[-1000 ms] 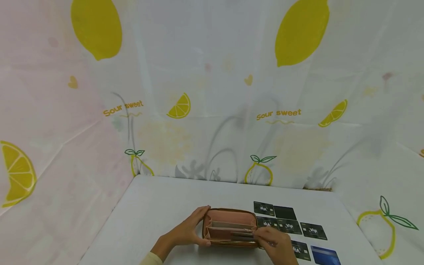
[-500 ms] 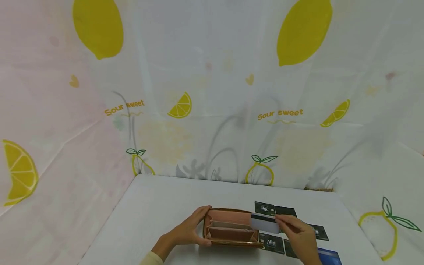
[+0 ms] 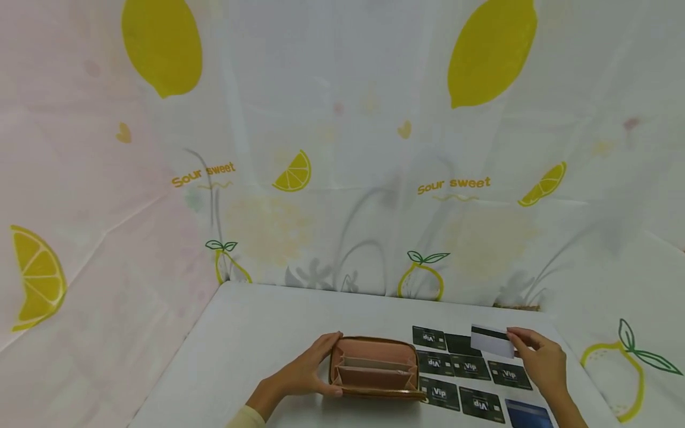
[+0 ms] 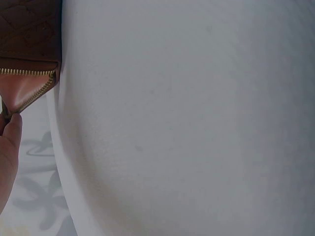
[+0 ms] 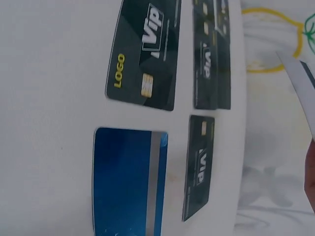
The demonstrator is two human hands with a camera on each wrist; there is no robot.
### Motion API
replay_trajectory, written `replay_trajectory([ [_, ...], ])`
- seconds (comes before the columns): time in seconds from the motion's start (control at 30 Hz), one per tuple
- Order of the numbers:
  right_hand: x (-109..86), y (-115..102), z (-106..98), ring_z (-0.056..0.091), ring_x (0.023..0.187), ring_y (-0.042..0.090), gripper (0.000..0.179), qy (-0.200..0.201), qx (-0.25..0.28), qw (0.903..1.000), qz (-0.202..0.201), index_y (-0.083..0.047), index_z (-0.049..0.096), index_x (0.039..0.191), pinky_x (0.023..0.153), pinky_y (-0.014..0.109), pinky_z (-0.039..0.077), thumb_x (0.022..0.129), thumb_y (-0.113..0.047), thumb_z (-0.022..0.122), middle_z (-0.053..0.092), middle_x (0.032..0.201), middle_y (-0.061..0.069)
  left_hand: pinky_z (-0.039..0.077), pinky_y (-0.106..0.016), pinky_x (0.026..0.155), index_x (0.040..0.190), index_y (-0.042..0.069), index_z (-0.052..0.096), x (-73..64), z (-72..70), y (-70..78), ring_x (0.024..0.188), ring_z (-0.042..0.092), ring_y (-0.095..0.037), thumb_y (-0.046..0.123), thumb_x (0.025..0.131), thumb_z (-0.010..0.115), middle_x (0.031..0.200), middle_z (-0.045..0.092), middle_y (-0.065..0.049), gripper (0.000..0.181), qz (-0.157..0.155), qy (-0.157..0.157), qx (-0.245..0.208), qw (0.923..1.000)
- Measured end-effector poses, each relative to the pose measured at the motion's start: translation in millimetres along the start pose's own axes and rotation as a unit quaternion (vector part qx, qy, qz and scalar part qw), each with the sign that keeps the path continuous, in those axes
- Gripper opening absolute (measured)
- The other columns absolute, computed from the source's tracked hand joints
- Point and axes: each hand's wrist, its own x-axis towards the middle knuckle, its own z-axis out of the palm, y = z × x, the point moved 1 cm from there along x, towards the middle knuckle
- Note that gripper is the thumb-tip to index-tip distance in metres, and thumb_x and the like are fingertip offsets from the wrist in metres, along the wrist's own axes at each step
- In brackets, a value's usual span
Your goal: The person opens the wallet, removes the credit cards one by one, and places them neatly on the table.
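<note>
A brown zip wallet (image 3: 374, 393) stands unzipped on the table, its pinkish inner compartments facing up. My left hand (image 3: 302, 371) grips its left end, fingers at the far edge and thumb at the near edge. In the left wrist view, a fingertip (image 4: 15, 120) touches the zipper corner of the wallet (image 4: 29, 34). Off to the right, my right hand (image 3: 543, 359) pinches a white card (image 3: 491, 343) with a black stripe by its right edge. The card is above the table, partly covering a black card (image 3: 461, 345) lying at the back.
Several black Vip cards lie in rows right of the wallet, such as one Vip card (image 3: 481, 405) near the front. A blue card (image 3: 527, 414) with a grey stripe lies at the front right. Lemon-print cloth (image 3: 353, 238) hangs behind the white table (image 3: 257, 321).
My right hand has drawn the white card out of the wallet and carried it right and back, over the black cards. The left hand has kept its grip on the wallet.
</note>
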Motion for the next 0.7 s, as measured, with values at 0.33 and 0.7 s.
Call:
replay_trajectory([
  [0.33,24.6,45,2,0.059,0.050,-0.001,0.022,-0.046,-0.046,0.9976,0.027,0.009,0.073,0.098,0.047,0.016,0.045,0.087,-0.009,0.073,0.072,0.078,0.017,0.032,-0.051,0.110,0.158,0.014,0.013,0.9,0.4,0.2,0.143,0.024,-0.030,0.048,0.077,0.081,0.156,0.020,-0.003,0.111,0.000,-0.004,-0.007,1.0000],
  [0.7,49.6,63,7,0.068,0.080,0.035,0.029,-0.169,-0.101,0.9795,0.042,0.008,0.073,0.094,0.072,0.044,0.048,0.081,-0.017,0.077,0.072,0.083,0.017,0.031,-0.050,0.111,0.158,0.015,0.013,-1.1,-0.2,0.7,0.143,0.024,-0.028,0.048,0.077,0.080,0.156,0.021,-0.003,0.110,-0.003,-0.002,-0.014,0.9999],
])
